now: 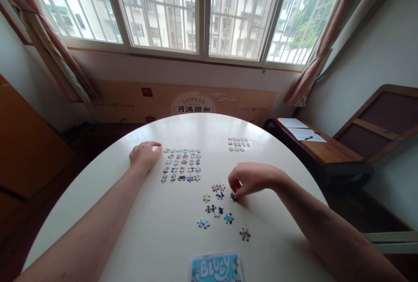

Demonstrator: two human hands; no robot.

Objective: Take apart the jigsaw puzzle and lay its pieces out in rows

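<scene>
On a round white table (156,238), my right hand (250,178) pinches a dark puzzle piece (233,196) at the edge of a loose scatter of pieces (217,210). My left hand (143,155) rests on the table with fingers curled, just left of a grid of laid-out pieces (181,166); nothing shows in it. A smaller group of pieces (238,144) lies farther back on the right. A blue puzzle box lettered "BLUEY" (217,268) sits at the near edge.
A low wooden side table (329,151) with papers (302,130) stands to the right, beside a leaning wooden frame (385,120). A wide barred window (183,11) with curtains fills the back wall. A printed cardboard panel (192,104) leans below it.
</scene>
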